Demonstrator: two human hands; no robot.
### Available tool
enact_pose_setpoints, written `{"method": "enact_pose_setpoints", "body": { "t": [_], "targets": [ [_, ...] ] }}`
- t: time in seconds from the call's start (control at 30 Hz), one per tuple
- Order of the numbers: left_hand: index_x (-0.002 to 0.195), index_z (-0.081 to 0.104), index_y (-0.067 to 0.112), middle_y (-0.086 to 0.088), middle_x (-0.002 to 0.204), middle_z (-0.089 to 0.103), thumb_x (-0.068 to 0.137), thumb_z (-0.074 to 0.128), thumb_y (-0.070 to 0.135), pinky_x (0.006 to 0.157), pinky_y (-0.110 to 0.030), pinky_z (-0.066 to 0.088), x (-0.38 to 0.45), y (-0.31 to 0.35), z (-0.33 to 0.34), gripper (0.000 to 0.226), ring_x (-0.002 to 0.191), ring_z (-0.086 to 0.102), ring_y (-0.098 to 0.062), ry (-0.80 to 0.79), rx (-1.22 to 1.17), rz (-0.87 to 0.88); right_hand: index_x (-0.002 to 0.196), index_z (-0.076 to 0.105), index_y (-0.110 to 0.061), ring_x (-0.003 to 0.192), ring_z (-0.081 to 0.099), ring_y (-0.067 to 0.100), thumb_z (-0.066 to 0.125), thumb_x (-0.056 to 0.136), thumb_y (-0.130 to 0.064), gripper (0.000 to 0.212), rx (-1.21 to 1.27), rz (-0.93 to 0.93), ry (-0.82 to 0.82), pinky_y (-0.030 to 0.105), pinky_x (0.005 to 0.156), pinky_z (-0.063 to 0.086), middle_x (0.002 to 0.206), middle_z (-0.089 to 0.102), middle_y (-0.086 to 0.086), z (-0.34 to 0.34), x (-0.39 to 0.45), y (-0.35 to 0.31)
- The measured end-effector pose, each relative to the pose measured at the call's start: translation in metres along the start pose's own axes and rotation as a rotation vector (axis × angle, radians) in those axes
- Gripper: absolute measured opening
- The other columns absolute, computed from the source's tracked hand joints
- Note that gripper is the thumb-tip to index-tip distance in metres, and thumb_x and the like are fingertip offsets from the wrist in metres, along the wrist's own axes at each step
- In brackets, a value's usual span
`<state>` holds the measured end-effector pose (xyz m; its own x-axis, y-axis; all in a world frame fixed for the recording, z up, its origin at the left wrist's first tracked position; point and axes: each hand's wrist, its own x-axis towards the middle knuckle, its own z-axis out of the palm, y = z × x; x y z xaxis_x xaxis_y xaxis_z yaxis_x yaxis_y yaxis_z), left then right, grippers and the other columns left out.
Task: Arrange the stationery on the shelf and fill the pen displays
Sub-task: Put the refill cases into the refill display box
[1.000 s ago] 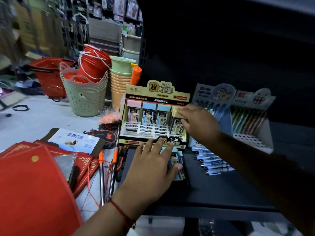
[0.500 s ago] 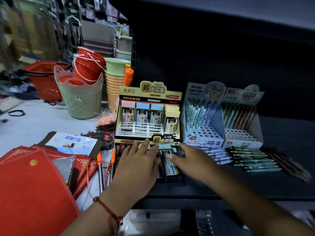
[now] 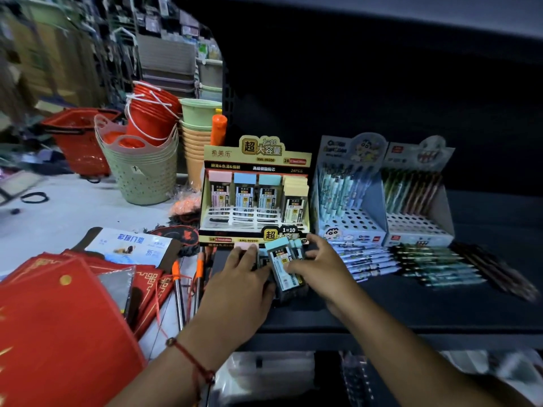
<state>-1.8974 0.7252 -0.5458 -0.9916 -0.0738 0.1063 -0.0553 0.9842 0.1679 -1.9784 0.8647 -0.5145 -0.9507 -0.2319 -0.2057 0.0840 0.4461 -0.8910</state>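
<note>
Fingers of the right hand (image 3: pixel 318 265) pinched a blue-capped lead case (image 3: pixel 282 267) near the front edge of the dark shelf (image 3: pixel 411 315), just before the yellow display box (image 3: pixel 255 189) (its slots partly filled). The left hand (image 3: pixel 239 284) lay flat, fingers straight, over more cases beside it.

3 cardboard display boxes on the shelf (image 3: pixel 382 306): 1 yellow-and-black lead-refill box (image 3: pixel 255 189), 1 pale blue pen box (image 3: pixel 349 189), 1 white pen box (image 3: pixel 417 192). Refill box shows 4 rows of packs: 1 pink, 2 blue, 1 yellow. 2 hands: left (image 3: pixel 238 286), right (image 3: pixel 320 268), w/ approx. 3 loose refill packs (image 3: pixel 283 267) between them. Loose pens (image 3: pixel 435 267) in 3 groups, exact no. unclear. 1 red shopping basket (image 3: pixel 78 139); 1 stack of green baskets (image 3: pixel 141 168); 1 stack of red buckets (image 3: pixel 152 118).
</note>
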Motion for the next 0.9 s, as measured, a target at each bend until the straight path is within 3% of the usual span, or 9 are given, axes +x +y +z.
{"method": "enact_pose_setpoints", "body": {
  "t": [0.1,0.27,0.37,0.53,0.6,0.7,0.8,0.9],
  "targets": [
    [0.141,0.046,0.031,0.0,0.162,0.015,0.1,0.036,0.046,0.11,-0.045,0.036,0.0,-0.003,0.0,0.045,0.148,0.006,-0.027,0.014,-0.022,0.01,0.146,0.041,-0.029,0.101,0.063,0.021,0.076,0.079,-0.012,0.078,0.109,0.036,-0.009,0.043,0.089,0.053,0.119,0.06,0.002,-0.009,0.004,0.004],
    [0.133,0.057,0.026,-0.002,0.153,0.04,0.093,0.022,0.052,0.114,-0.044,0.032,0.001,-0.005,0.0,0.059,0.145,0.024,-0.028,0.231,-0.149,0.028,0.132,0.057,-0.025,0.094,0.07,0.024,0.072,0.081,-0.004,0.056,0.439,0.113,-0.077,0.035,0.071,0.057,0.112,0.071,0.007,-0.027,0.005,0.007],
    [0.141,0.051,0.026,0.005,0.149,0.044,0.098,0.023,0.057,0.116,-0.037,0.027,0.001,0.001,-0.011,0.06,0.142,0.029,-0.017,0.355,-0.288,0.001,0.126,0.061,-0.023,0.078,0.074,0.021,0.066,0.086,-0.003,0.046,0.636,0.093,-0.17,0.029,0.055,0.056,0.106,0.075,0.009,-0.034,0.0,0.003],
    [0.146,0.037,0.043,0.022,0.147,0.042,0.085,0.032,0.079,0.11,-0.031,0.03,-0.001,0.033,-0.027,0.071,0.136,0.037,-0.001,0.203,-1.064,-0.227,0.131,0.063,-0.023,0.098,0.071,0.026,0.068,0.077,-0.012,0.055,0.734,-0.019,-0.334,0.032,0.066,0.058,0.116,0.072,0.011,-0.034,-0.01,-0.002],
    [0.138,0.05,0.041,0.019,0.138,0.055,0.083,0.035,0.076,0.109,-0.036,0.036,0.001,0.046,-0.033,0.067,0.129,0.05,-0.006,0.123,-1.394,-0.263,0.13,0.063,-0.023,0.106,0.07,0.026,0.07,0.073,-0.014,0.059,0.697,-0.073,-0.321,0.038,0.082,0.058,0.117,0.073,0.008,-0.031,-0.017,-0.003],
    [0.126,0.061,0.028,0.001,0.116,0.071,0.096,0.035,0.055,0.095,-0.041,0.052,0.002,0.058,-0.038,0.048,0.108,0.067,-0.016,0.01,-1.79,-0.243,0.133,0.06,-0.03,0.11,0.067,0.01,0.074,0.079,-0.014,0.058,0.457,-0.188,-0.206,0.038,0.101,0.05,0.122,0.07,-0.007,-0.024,-0.033,-0.004],
    [0.128,0.06,0.03,-0.003,0.118,0.071,0.097,0.038,0.054,0.079,-0.032,0.058,0.001,0.061,-0.035,0.046,0.106,0.068,-0.018,-0.063,-1.868,-0.292,0.139,0.048,-0.047,0.12,0.05,-0.008,0.069,0.088,-0.035,0.056,0.035,-0.329,-0.011,0.02,0.098,0.039,0.137,0.052,-0.023,-0.025,-0.046,-0.005],
    [0.13,0.058,0.036,-0.002,0.127,0.066,0.091,0.045,0.062,0.09,-0.04,0.054,0.001,0.059,-0.029,0.049,0.116,0.063,-0.021,-0.107,-1.843,-0.318,0.144,0.031,-0.058,0.131,0.025,-0.014,0.067,0.088,-0.038,0.069,-0.131,-0.424,0.017,0.02,0.1,0.025,0.152,0.022,-0.034,-0.031,-0.05,-0.005]
  ]
}}
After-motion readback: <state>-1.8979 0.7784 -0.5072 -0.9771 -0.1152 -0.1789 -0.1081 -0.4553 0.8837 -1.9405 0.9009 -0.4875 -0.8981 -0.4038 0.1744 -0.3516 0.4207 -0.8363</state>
